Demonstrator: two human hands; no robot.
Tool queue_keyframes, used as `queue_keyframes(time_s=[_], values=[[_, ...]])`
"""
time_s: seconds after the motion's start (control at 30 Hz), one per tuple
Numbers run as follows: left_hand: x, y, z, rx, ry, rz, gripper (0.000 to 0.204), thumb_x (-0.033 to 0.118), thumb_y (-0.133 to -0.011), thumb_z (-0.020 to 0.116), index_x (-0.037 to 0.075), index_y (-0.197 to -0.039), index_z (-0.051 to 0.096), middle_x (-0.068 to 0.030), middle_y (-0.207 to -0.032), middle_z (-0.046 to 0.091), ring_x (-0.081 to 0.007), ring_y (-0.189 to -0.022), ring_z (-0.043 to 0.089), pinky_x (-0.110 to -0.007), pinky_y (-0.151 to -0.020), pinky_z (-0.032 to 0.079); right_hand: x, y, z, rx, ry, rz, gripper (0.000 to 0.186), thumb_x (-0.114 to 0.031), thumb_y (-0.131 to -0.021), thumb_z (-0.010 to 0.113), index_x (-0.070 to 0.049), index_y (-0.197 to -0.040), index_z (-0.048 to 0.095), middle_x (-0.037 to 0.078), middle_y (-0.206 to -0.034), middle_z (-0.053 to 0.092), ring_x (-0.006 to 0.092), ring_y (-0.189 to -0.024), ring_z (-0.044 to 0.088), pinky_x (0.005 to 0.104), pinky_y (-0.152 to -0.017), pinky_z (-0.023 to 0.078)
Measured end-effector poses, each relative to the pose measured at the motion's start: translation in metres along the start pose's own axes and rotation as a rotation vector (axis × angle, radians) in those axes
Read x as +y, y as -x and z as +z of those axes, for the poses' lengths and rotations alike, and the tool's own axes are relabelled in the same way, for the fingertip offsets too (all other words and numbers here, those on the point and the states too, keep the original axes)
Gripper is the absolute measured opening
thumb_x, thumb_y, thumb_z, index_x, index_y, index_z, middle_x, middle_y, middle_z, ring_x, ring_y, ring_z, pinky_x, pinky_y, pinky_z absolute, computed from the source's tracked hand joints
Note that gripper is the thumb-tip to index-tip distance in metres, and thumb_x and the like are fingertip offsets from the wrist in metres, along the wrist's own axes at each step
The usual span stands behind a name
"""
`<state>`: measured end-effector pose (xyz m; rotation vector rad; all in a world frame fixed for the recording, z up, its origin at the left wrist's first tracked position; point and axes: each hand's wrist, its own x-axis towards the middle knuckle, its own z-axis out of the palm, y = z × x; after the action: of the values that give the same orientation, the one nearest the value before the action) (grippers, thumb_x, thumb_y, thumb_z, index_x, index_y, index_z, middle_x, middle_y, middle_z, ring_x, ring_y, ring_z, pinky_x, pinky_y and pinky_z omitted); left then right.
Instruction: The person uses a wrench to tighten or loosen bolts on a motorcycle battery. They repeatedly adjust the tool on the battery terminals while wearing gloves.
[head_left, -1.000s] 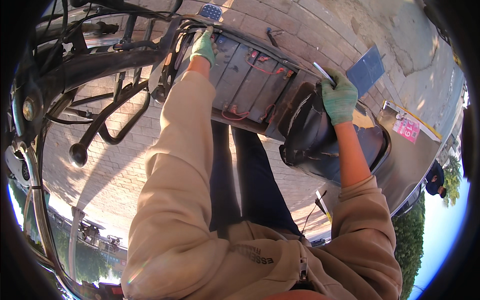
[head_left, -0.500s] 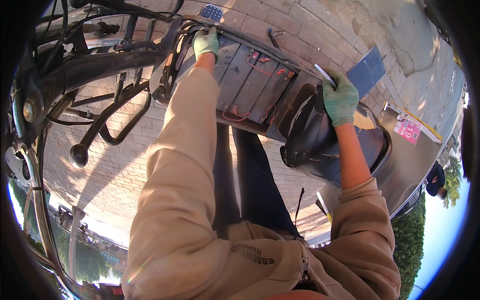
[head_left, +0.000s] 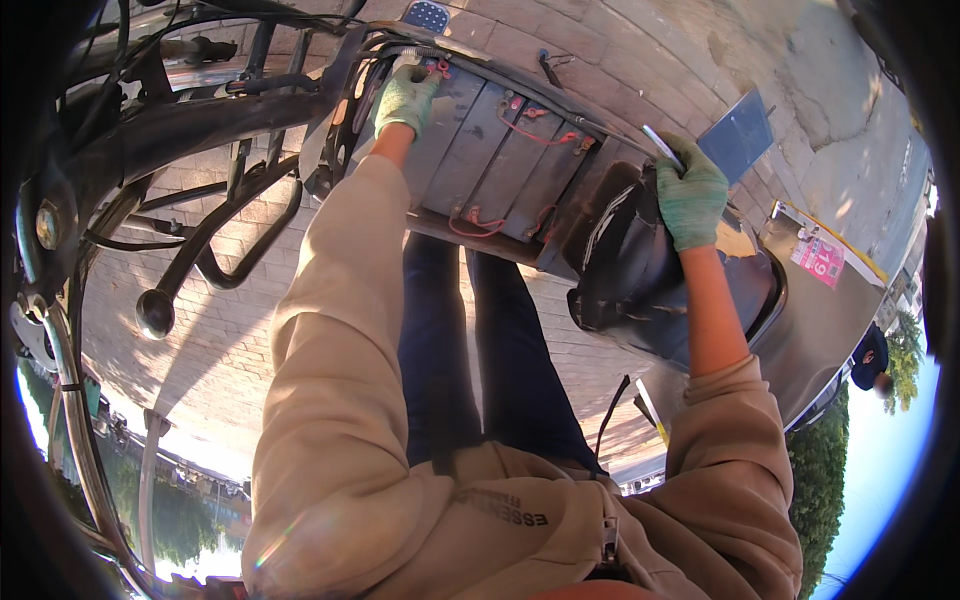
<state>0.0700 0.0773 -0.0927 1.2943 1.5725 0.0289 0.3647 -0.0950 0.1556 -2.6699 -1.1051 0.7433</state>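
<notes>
Head view, clock read from picture centre. My left grip, in a pale green glove, was at 11 o'clock, by the near-frame end of a row of dark batteries. Its fingers were curled part-way, tips just beside a red lead end; I could not tell whether they touched it or had hold of anything.

My right grip, gloved alike, was at 2 o'clock, closed firmly around a pen-like tool, the pale shaft poking out toward 11. That hand lay above the torn black seat; contact with it I couldn't judge.

Batteries sat side by side at 12 o'clock, inside a long box. A red wire bridged cells on their far side, another on the near side. Seat at 3 o'clock, cover split, just past the box end.

Surroundings: black vehicle frame at 10; dark blue panel at 2, beyond the right hand; pink label at 3 on a dull metal surface. Brick paving at 8. Tan sleeves on both forearms.
</notes>
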Motion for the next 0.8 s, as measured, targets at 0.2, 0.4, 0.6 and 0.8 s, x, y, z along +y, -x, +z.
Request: queue_keyframes(time_s=[0.2, 0.4, 0.6, 0.8], values=[[0.024, -0.014, 0.008, 0.045, -0.413, 0.017, 0.068, 0.060, -0.079, 0.073, 0.003, -0.116, 0.067, -0.0199, -0.123, 0.066, -0.0360, -0.109, 0.067, -0.046, -0.090, 0.053, 0.002, 0.001, 0.001, 0.038, 0.031, -0.032, 0.031, -0.018, -0.081, 0.067, -0.019, -0.111, 0.075, 0.013, -0.091, 0.074, 0.0285, -0.084, 0.072, 0.0377, -0.080, 0.054], [0.017, -0.043, 0.004, -0.214, -0.593, 0.019, 0.042, 0.044, -0.087, 0.063, 0.011, -0.111, 0.072, -0.0141, -0.126, 0.068, -0.0372, -0.111, 0.066, -0.046, -0.094, 0.052, 0.002, 0.001, 0.001, 0.014, 0.037, 0.016, 0.031, -0.019, -0.081, 0.067, -0.019, -0.112, 0.075, 0.013, -0.094, 0.074, 0.0288, -0.088, 0.072, 0.0383, -0.082, 0.054], [0.022, -0.024, -0.012, -0.216, -0.775, 0.028, 0.056, 0.050, -0.090, 0.054, 0.014, -0.132, 0.058, -0.0157, -0.132, 0.064, -0.0378, -0.112, 0.066, -0.047, -0.094, 0.051, 0.004, -0.001, 0.003, 0.028, 0.041, 0.009, 0.033, -0.018, -0.081, 0.067, -0.019, -0.113, 0.074, 0.013, -0.096, 0.075, 0.0283, -0.090, 0.072, 0.0372, -0.083, 0.054], [0.029, -0.004, -0.005, 0.023, -0.737, 0.176, 0.049, 0.049, -0.092, 0.055, 0.010, -0.121, 0.060, -0.0172, -0.124, 0.066, -0.0377, -0.107, 0.067, -0.047, -0.090, 0.052, 0.002, -0.001, 0.002, -0.010, -0.029, 0.057, 0.034, -0.016, -0.081, 0.066, -0.019, -0.113, 0.074, 0.013, -0.095, 0.075, 0.0272, -0.089, 0.073, 0.0366, -0.082, 0.055]])
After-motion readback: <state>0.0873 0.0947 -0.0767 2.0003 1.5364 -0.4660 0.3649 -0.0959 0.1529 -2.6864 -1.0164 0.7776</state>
